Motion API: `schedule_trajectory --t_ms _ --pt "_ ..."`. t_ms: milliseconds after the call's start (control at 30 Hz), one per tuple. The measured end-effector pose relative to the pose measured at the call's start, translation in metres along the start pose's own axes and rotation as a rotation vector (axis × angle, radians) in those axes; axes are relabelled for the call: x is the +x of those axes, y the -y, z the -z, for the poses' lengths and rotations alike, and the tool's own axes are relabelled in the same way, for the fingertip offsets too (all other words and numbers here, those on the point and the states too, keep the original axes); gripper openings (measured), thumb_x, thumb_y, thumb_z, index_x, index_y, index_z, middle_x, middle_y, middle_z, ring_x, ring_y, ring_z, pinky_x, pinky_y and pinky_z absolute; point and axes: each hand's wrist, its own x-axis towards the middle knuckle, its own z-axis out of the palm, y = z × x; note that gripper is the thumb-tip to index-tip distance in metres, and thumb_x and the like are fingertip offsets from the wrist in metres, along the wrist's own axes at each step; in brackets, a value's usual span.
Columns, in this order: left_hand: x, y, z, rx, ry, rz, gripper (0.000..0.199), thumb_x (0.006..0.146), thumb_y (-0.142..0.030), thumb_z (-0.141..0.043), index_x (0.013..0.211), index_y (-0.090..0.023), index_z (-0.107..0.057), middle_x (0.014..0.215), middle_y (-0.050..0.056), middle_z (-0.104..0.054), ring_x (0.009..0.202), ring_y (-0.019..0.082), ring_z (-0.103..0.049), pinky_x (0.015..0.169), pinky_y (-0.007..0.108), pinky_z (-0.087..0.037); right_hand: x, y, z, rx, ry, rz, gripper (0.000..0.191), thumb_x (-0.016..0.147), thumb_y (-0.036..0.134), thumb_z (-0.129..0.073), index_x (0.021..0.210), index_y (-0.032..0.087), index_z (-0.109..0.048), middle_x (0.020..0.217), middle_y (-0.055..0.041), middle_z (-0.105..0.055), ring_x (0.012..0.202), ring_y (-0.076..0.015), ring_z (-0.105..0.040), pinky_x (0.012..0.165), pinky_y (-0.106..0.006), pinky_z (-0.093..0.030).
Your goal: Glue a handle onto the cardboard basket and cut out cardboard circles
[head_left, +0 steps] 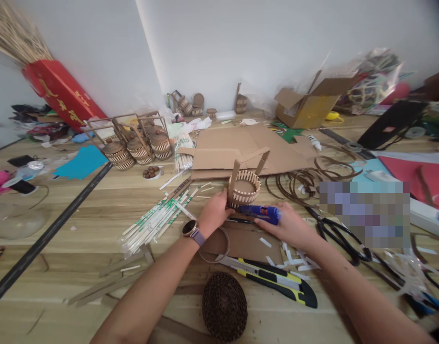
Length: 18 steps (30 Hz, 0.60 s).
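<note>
"Fingers of the left hand (213,213), what are they doing?"

"Pinching the small round basket of pale and brown slats (244,193), with 2 upright brown strips, at its 8 o'clock side. The right hand (294,225) is wrapped round a blue plastic glue gun (257,211), at the basket's 5 o'clock."

"And farther out?"

"3 lidded brown baskets (138,148) at 10 o'clock, black-handled scissors (343,236) at 4."

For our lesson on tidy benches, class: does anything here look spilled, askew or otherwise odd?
Mildly, yes. White scraps lie strewn near the yellow-and-black knife, like uncollected offcuts. By the back wall, a small basket leans at a tilt.
</note>
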Motion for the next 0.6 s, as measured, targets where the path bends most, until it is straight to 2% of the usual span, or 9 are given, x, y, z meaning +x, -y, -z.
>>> schedule_trajectory --t_ms 133,300,600 --pt "-0.0003 -0.0017 0.0013 -0.003 0.006 0.009 0.040 0.078 -0.005 -0.072 0.115 -0.013 -0.058 0.114 0.014 -0.067 0.105 0.027 -0.065 0.094 0.041 -0.053 -0.0001 0.0009 0.0008 -0.008 -0.001 -0.003 0.033 0.090 0.048 -0.053 0.081 0.022 -0.071 0.081 -0.0113 -0.076 0.080 -0.0305 -0.067 0.078 -0.043 -0.048" --pt "-0.0004 -0.0006 0.0003 -0.008 0.001 0.022 0.037 0.079 -0.007 -0.072 0.111 -0.016 -0.059 0.112 0.011 -0.068 0.106 0.027 -0.066 0.095 0.042 -0.053 -0.0002 0.0014 0.0005 0.003 -0.010 0.004 0.030 0.090 0.047 -0.055 0.084 0.023 -0.073 0.085 -0.0106 -0.077 0.082 -0.0297 -0.068 0.080 -0.043 -0.049" --pt "-0.0001 0.0027 -0.0018 -0.033 -0.002 0.016 0.041 0.078 -0.007 -0.072 0.116 -0.015 -0.057 0.114 0.013 -0.067 0.103 0.027 -0.066 0.093 0.042 -0.054 -0.0013 -0.0032 -0.0019 0.065 -0.021 -0.007 0.029 0.088 0.046 -0.057 0.089 0.022 -0.073 0.092 -0.0108 -0.078 0.088 -0.0310 -0.070 0.086 -0.044 -0.050"
